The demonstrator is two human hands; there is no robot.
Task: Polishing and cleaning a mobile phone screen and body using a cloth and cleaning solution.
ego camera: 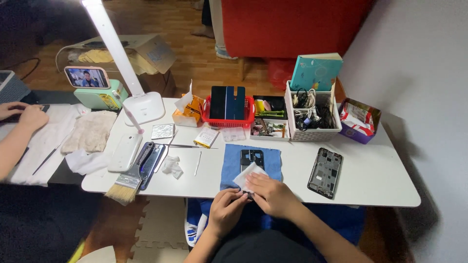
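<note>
You are wiping a small part at the near edge of the bench [370, 180].
Your right hand [273, 194] is pressing a white tissue [247, 174] down, fingers together on it; your left hand [227, 207] is pinching a small dark part just beside them, over the blue cloth [273, 158].

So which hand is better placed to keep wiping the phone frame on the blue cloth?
The right hand. It already presses the white wipe at the near end of the phone frame on the blue cloth. The left hand sits lower, at the table edge, pinching something small, too hidden to identify.
</note>
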